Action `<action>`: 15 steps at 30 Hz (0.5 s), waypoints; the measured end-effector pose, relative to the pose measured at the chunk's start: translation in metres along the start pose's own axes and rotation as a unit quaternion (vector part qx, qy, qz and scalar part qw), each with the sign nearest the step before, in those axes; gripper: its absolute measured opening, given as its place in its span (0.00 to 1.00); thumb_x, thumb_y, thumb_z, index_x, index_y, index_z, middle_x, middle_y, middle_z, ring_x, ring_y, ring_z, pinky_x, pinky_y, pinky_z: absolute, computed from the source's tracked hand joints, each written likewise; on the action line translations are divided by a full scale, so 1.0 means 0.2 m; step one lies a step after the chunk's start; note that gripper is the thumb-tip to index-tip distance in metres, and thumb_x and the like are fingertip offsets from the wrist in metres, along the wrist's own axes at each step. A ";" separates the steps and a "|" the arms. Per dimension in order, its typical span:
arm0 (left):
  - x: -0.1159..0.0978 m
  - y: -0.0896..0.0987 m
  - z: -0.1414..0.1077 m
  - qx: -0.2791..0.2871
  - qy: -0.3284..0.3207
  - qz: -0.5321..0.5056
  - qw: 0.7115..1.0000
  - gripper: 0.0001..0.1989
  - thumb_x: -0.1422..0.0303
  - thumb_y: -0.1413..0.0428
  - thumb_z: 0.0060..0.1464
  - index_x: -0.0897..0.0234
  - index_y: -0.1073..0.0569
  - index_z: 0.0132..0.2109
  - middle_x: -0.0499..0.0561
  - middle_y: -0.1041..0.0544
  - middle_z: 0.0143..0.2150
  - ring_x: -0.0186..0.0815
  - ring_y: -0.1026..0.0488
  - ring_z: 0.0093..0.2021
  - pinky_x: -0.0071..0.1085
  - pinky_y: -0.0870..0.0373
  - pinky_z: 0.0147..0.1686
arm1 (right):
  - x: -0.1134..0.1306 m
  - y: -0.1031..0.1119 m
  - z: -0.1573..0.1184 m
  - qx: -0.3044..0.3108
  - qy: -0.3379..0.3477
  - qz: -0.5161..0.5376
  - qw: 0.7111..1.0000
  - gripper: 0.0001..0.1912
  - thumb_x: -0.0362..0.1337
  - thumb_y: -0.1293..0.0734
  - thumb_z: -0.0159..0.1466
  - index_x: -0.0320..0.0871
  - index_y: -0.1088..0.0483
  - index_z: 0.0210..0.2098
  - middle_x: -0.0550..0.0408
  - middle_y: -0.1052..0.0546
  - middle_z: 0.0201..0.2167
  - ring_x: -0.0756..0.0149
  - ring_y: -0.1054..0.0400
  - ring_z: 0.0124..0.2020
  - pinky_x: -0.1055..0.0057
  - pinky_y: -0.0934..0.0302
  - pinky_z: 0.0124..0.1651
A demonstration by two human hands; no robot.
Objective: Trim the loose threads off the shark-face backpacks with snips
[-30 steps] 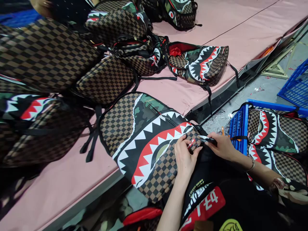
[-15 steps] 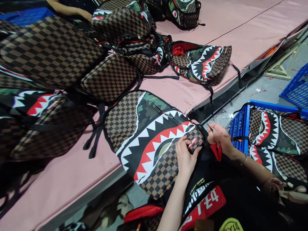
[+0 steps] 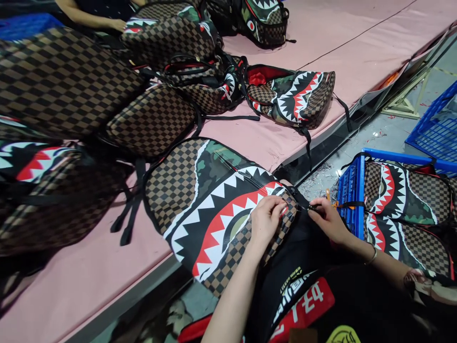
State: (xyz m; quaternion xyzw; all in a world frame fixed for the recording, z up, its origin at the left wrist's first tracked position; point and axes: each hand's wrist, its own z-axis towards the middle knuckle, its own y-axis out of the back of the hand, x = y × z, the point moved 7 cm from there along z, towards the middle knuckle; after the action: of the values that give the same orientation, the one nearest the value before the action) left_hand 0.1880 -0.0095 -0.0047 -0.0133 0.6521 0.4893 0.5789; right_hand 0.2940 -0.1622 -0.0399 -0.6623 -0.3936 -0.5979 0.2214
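A checkered backpack with a camouflage and shark-mouth print (image 3: 221, 209) lies partly on the pink table (image 3: 117, 276) and partly over my lap. My left hand (image 3: 267, 214) is at the backpack's right end, thumb and fingertips pinched together over a small red-and-white patch; whatever they hold is too small to name. To the right of it, just off the bag's end, my right hand (image 3: 326, 216) pinches a small dark tool (image 3: 314, 207) between thumb and fingers. The tool's tip points toward the bag.
More checkered backpacks (image 3: 153, 119) are heaped on the table to the left and beyond. Another person's hand (image 3: 117, 25) rests by them at the top left. A blue crate (image 3: 361, 190) with shark-print backpacks stands at the right, another blue crate (image 3: 435, 124) behind it.
My left hand has lifted from lying spread on the bag into a pinch. The right hand has turned and lowered, and the red cloth beneath it no longer shows. The view has shifted slightly right.
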 end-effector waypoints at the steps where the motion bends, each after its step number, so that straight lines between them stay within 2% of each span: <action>1: 0.02 0.00 0.00 -0.003 0.017 -0.019 1.000 0.07 0.67 0.48 0.53 0.61 0.28 0.30 0.51 0.25 0.37 0.37 0.28 0.38 0.35 0.32 0.41 | 0.02 -0.01 -0.02 0.001 0.027 -0.057 0.998 0.12 0.44 0.37 0.60 0.44 0.38 0.39 0.61 0.35 0.22 0.72 0.43 0.21 0.74 0.50 0.24; 5: 0.05 0.00 0.00 -0.014 0.059 -0.051 0.997 0.06 0.68 0.48 0.50 0.62 0.29 0.27 0.52 0.26 0.39 0.38 0.30 0.40 0.38 0.33 0.42 | 0.11 -0.08 -0.07 0.037 0.117 -0.222 0.967 0.11 0.43 0.40 0.62 0.43 0.36 0.38 0.56 0.30 0.23 0.69 0.38 0.21 0.72 0.48 0.25; 8: 0.05 -0.01 -0.01 -0.018 0.062 -0.053 0.997 0.06 0.69 0.48 0.50 0.62 0.30 0.26 0.52 0.27 0.39 0.37 0.30 0.40 0.38 0.33 0.42 | 0.13 -0.11 -0.05 0.033 0.135 -0.297 0.945 0.11 0.41 0.43 0.63 0.42 0.36 0.39 0.53 0.26 0.27 0.67 0.34 0.24 0.72 0.48 0.26; 12: 0.02 -0.01 -0.01 -0.015 0.054 -0.048 0.997 0.07 0.69 0.49 0.50 0.62 0.30 0.26 0.52 0.27 0.39 0.37 0.30 0.39 0.37 0.33 0.41 | 0.11 -0.14 -0.02 0.034 0.129 -0.340 0.931 0.11 0.41 0.43 0.64 0.42 0.36 0.39 0.52 0.24 0.29 0.65 0.31 0.26 0.73 0.51 0.26; 15: 0.00 -0.01 -0.01 -0.009 0.040 -0.036 0.998 0.07 0.70 0.49 0.50 0.62 0.31 0.26 0.52 0.28 0.39 0.37 0.30 0.39 0.36 0.33 0.40 | 0.09 -0.14 -0.01 0.037 0.127 -0.317 0.939 0.10 0.41 0.43 0.64 0.42 0.36 0.38 0.53 0.25 0.27 0.67 0.33 0.24 0.73 0.51 0.26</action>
State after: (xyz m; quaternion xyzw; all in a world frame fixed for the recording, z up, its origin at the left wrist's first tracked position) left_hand 0.1875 -0.0115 -0.0069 -0.0620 0.6695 0.4729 0.5694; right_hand 0.2695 -0.1425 -0.0262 -0.4134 -0.5735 -0.7011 0.0924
